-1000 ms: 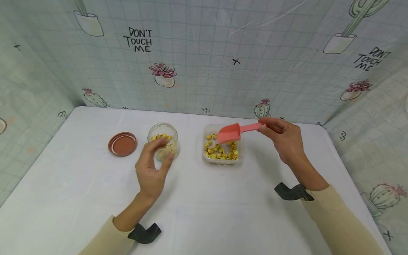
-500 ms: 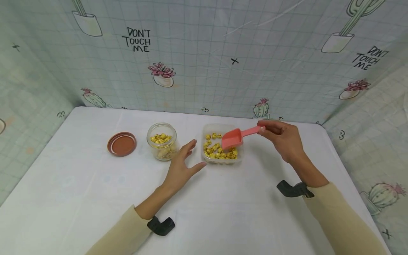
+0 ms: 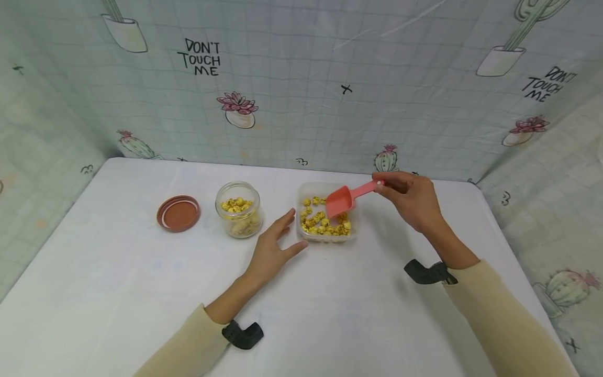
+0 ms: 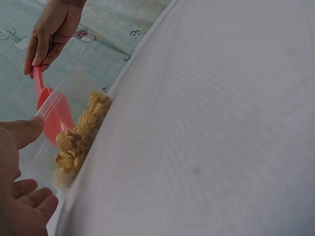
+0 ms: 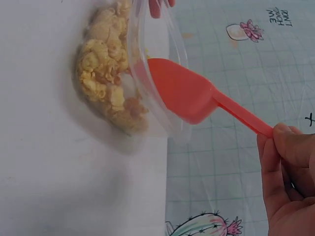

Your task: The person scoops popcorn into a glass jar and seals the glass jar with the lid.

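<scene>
My right hand (image 3: 412, 201) pinches the handle end of a coral-pink plastic scoop (image 3: 340, 202). The scoop tilts down, and its blade dips inside a clear square plastic container (image 3: 325, 239). Yellow popcorn (image 5: 101, 64) lies along the container's bottom, with the blade's tip close to it in the right wrist view. At the container's left side is my left hand (image 3: 270, 254), thumb and fingers spread apart; in the left wrist view the thumb (image 4: 29, 132) overlaps the rim. That hand holds nothing.
Left of the container stands an open glass jar (image 3: 245, 228) partly filled with popcorn. A brown round lid (image 3: 179, 214) lies further left on the white table (image 3: 330, 314). Behind the table hangs a printed cloth (image 3: 301, 125).
My left hand has left the jar's side and moved right to the container. The scoop has lowered into the container, still pinched by my right hand.
</scene>
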Motion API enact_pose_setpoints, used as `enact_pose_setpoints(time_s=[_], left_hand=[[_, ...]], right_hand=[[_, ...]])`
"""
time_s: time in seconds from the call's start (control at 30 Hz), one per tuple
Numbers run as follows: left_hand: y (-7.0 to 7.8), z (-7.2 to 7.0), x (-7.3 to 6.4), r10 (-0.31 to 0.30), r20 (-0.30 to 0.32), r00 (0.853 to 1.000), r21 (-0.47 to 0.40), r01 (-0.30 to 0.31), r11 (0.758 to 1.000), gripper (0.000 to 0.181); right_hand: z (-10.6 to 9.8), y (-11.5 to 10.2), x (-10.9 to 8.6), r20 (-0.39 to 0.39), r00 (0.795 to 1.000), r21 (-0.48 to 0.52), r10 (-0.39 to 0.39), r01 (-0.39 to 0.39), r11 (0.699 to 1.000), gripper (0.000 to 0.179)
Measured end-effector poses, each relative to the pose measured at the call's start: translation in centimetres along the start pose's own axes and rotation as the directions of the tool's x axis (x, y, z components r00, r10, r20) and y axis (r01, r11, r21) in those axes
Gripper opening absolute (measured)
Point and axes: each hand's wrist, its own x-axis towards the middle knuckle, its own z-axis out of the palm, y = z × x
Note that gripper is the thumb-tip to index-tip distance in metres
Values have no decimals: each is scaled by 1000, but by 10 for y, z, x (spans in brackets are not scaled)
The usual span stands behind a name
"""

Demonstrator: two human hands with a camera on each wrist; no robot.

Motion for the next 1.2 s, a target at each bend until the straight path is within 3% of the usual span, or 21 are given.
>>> enact_pose_setpoints(time_s=[0.4,0.87,1.2], left_hand=[[-2,2,0,27,44,999,4,-27,1000,76],[-2,1,0,33,69,997,-7,-33,999,81],[-3,2,0,40,81,996,-16,-39,999,83]], right_hand=[[-13,-8,2,60,998,-93,-32,38,995,29],[-15,-20,-2,101,980,-111,-169,180,977,28],[-4,-5,-11,170,982,-89,-83,99,991,26]])
